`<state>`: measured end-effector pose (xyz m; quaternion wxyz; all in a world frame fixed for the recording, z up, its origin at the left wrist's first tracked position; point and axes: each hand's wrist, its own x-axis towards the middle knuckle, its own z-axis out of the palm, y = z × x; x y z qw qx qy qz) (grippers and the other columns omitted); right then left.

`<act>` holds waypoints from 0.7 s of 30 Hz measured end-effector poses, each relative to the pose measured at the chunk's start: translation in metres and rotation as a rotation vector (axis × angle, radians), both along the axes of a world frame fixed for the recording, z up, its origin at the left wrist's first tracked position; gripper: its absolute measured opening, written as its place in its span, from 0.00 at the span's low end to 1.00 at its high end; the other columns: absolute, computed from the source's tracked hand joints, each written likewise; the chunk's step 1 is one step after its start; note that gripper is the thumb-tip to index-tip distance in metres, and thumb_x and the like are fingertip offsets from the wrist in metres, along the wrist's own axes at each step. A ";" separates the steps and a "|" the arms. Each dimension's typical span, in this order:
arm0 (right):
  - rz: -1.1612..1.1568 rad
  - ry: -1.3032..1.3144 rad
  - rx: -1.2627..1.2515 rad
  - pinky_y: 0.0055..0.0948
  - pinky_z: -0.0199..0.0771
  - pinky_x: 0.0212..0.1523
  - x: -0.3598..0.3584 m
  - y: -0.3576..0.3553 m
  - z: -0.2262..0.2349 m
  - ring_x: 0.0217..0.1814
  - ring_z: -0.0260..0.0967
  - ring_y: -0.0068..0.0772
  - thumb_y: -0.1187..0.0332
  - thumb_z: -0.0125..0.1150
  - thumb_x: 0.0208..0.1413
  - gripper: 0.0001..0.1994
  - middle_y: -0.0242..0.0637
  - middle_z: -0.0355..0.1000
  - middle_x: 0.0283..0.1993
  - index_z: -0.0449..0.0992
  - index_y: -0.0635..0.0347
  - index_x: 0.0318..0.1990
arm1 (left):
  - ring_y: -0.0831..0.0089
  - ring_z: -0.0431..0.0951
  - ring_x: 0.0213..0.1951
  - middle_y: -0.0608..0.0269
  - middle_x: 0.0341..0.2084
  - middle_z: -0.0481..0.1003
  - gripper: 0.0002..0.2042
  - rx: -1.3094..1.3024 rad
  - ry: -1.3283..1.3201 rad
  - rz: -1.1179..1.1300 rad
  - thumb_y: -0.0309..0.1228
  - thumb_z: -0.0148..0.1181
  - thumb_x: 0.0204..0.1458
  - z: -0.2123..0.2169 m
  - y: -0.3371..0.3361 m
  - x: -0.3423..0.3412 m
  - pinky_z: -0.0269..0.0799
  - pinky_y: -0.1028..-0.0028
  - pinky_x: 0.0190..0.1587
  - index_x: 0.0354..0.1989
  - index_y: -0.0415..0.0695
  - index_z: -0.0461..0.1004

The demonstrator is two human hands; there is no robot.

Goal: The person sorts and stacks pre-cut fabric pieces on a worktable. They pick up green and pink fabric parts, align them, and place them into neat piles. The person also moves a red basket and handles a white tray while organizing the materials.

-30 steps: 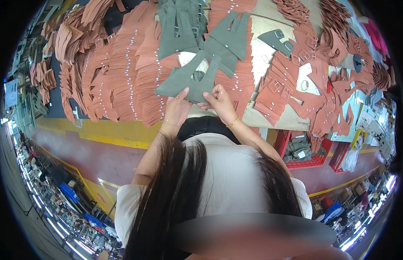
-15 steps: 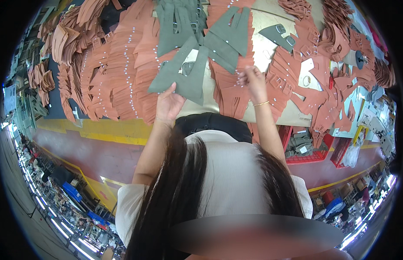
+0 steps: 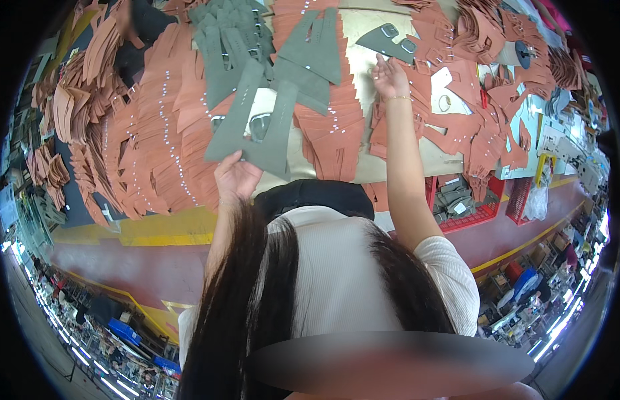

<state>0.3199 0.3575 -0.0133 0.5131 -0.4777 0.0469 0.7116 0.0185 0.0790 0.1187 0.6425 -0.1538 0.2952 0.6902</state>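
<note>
My left hand (image 3: 236, 177) pinches the lower edge of a grey-green leather shoe piece (image 3: 250, 148), a wide base with two long straps. My right hand (image 3: 391, 79) is stretched forward with its fingers extended and apart, holding nothing I can see. Just beyond its fingertips lies a smaller grey-green piece with two buckles (image 3: 383, 44). Between the hands, more grey-green strapped pieces (image 3: 310, 60) lie across a stack of brown-orange pieces (image 3: 333, 137). Further grey-green pieces (image 3: 220, 40) are heaped behind the one in my left hand.
Overlapping rows of brown-orange leather pieces (image 3: 156, 127) cover the table's left. Buckled brown-orange pieces (image 3: 433, 40) and a white card with a ring (image 3: 444, 100) lie to the right. Below the right table edge stands a red crate (image 3: 480, 217) of grey-green parts.
My right hand has moved forward toward the buckled grey-green piece, its fingers opening out. My left hand keeps hold of the strapped piece. The whole view has shifted somewhat.
</note>
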 end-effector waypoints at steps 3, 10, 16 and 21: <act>-0.122 0.109 -0.067 0.29 0.72 0.37 -0.003 0.028 -0.014 0.37 0.72 0.27 0.62 0.43 0.65 0.14 0.42 0.73 0.48 0.65 0.65 0.48 | 0.66 0.73 0.47 0.60 0.42 0.73 0.15 0.062 -0.014 -0.037 0.23 0.54 0.45 0.000 -0.002 -0.001 0.64 0.61 0.56 0.45 0.44 0.71; -0.330 0.230 -0.131 0.31 0.71 0.34 -0.024 0.061 -0.041 0.30 0.71 0.25 0.60 0.48 0.63 0.13 0.37 0.75 0.37 0.69 0.62 0.43 | 0.79 0.64 0.28 0.67 0.28 0.60 0.04 0.329 -0.357 0.025 0.26 0.53 0.46 0.002 0.003 0.020 0.61 0.74 0.34 0.31 0.43 0.68; -0.327 0.274 0.149 0.31 0.70 0.34 -0.045 0.041 0.038 0.31 0.68 0.29 0.70 0.49 0.59 0.05 0.36 0.69 0.34 0.65 0.62 0.37 | 0.72 0.67 0.38 0.60 0.40 0.63 0.05 0.337 -0.393 -0.010 0.29 0.56 0.49 0.009 0.008 0.032 0.66 0.74 0.38 0.31 0.42 0.71; 0.356 -0.538 0.588 0.34 0.73 0.38 -0.087 -0.074 0.106 0.39 0.71 0.32 0.70 0.55 0.56 0.10 0.35 0.71 0.39 0.68 0.65 0.42 | 0.65 0.67 0.50 0.51 0.59 0.59 0.08 0.327 -0.483 -0.036 0.27 0.57 0.47 0.006 0.014 0.042 0.70 0.73 0.43 0.36 0.41 0.75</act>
